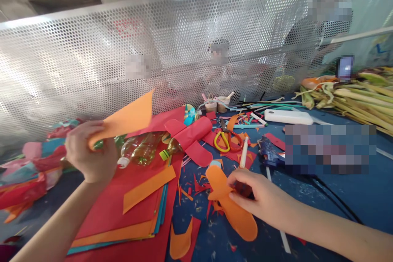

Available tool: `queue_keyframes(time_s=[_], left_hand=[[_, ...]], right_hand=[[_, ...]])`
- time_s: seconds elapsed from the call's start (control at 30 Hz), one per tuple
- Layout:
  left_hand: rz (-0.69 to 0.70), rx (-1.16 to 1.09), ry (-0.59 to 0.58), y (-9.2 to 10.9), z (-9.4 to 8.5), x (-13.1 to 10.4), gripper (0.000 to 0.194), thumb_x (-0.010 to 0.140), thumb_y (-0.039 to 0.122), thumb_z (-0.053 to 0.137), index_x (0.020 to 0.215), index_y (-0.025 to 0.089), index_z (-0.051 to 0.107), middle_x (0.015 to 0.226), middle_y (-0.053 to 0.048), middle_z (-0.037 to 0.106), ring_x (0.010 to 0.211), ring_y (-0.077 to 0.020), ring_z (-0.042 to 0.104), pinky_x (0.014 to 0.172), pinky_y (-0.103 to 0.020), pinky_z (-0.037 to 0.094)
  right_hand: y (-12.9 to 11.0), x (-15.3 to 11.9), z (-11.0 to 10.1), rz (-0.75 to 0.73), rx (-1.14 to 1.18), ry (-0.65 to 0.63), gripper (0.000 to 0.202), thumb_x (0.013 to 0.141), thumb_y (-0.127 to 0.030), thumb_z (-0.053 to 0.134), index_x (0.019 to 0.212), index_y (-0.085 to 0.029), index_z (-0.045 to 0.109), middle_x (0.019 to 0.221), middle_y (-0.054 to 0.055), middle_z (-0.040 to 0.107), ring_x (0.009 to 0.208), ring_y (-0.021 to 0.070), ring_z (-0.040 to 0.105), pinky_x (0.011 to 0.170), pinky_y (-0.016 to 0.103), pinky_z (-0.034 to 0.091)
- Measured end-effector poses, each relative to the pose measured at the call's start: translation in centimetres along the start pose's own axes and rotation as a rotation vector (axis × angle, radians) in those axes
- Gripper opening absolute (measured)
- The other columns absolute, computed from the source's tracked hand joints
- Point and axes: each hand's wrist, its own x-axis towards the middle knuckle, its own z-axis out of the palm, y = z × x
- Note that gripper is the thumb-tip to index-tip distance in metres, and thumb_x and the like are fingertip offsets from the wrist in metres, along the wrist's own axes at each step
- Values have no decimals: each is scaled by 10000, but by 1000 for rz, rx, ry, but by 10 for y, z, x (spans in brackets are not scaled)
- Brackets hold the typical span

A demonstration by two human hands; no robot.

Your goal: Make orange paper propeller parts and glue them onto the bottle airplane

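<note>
My left hand [90,151] is raised over the left side of the table, its fingers closed on the edge of a curling orange sheet [132,115]. Lower on the right, my right hand [260,192] pinches the edge of a long orange cutout [244,223] with rounded ends. A white marker [245,153] sticks up behind those fingers; whether they touch it is hidden. Between the hands lies a plastic bottle wrapped in red [196,133], with red flaps and a green cap. An orange strip [149,188] rests on a stack of coloured sheets [123,221].
Scissors [227,141] with yellow and red handles lie among scraps. Clear bottles [144,151] stand left of them. A blue glue gun [270,153] and a white device [288,117] are to the right. Dried husks [362,98] and a perforated metal screen [184,49] border the table.
</note>
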Motion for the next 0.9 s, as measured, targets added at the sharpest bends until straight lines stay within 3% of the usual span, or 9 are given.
queue_keyframes(time_s=[0.13, 0.23, 0.3, 0.4, 0.53, 0.6, 0.7, 0.83, 0.9], left_hand=[[209, 105, -390, -7, 4, -6, 140, 721, 264, 566, 845, 242, 627, 1033, -55, 711, 1033, -277, 624, 975, -431, 428], [200, 98, -529, -10, 11, -6, 162, 764, 317, 544, 837, 238, 665, 913, -54, 749, 880, -272, 684, 833, -400, 519], [208, 93, -576, -5, 13, -6, 236, 787, 387, 542, 886, 219, 674, 943, -83, 746, 913, -290, 679, 837, -412, 518], [248, 87, -587, 17, 13, -10, 329, 811, 436, 542, 994, 189, 659, 1086, -129, 694, 1097, -318, 594, 978, -457, 426], [345, 55, -678, 53, 17, -33, 279, 869, 372, 485, 991, 184, 652, 973, -109, 691, 961, -264, 628, 917, -399, 474], [356, 75, -701, 65, 21, -48, 314, 871, 324, 476, 1072, 130, 619, 1013, -161, 667, 996, -305, 606, 904, -445, 477], [344, 113, -709, 70, 26, -64, 361, 865, 298, 494, 1177, 121, 539, 1112, -198, 635, 1057, -345, 584, 896, -503, 477], [358, 104, -755, 69, 25, -67, 344, 899, 228, 445, 1234, 163, 495, 1063, -149, 681, 986, -295, 646, 860, -435, 517], [339, 59, -783, 69, 22, -63, 395, 915, 218, 401, 1303, 157, 447, 1137, -149, 666, 1033, -279, 643, 879, -410, 516]], right_hand=[[-1, 0, 0, -18, -20, 8, 94, 811, -128, 529, 837, -217, 543, 807, -8, 559, 679, 134, 553, 644, 277, 438], [-3, 0, 0, -19, -21, 19, 107, 800, -118, 538, 830, -221, 543, 798, -12, 557, 673, 133, 547, 640, 272, 430], [-4, 1, 0, -14, -14, 15, 113, 802, -110, 533, 833, -219, 542, 804, -9, 559, 673, 132, 545, 641, 271, 428], [-4, 2, 0, -1, -19, 9, 110, 804, -107, 532, 833, -214, 538, 797, -7, 560, 671, 133, 542, 643, 276, 425], [-2, 2, 0, 6, -37, 6, 104, 810, -117, 542, 843, -216, 549, 797, -8, 564, 670, 132, 542, 645, 281, 427], [-1, 1, 0, -2, -41, 10, 106, 809, -118, 548, 844, -218, 553, 799, -9, 567, 679, 133, 546, 649, 283, 432], [-2, 0, 0, -12, -53, 22, 110, 806, -114, 551, 835, -220, 558, 793, -9, 567, 687, 138, 551, 642, 283, 440], [-4, 1, -2, -63, -29, 47, 112, 808, -111, 541, 820, -219, 569, 818, -2, 600, 695, 137, 577, 663, 290, 472], [-4, 3, -5, -70, 41, 77, 85, 815, -145, 541, 842, -218, 575, 861, 14, 634, 735, 145, 609, 699, 299, 499]])
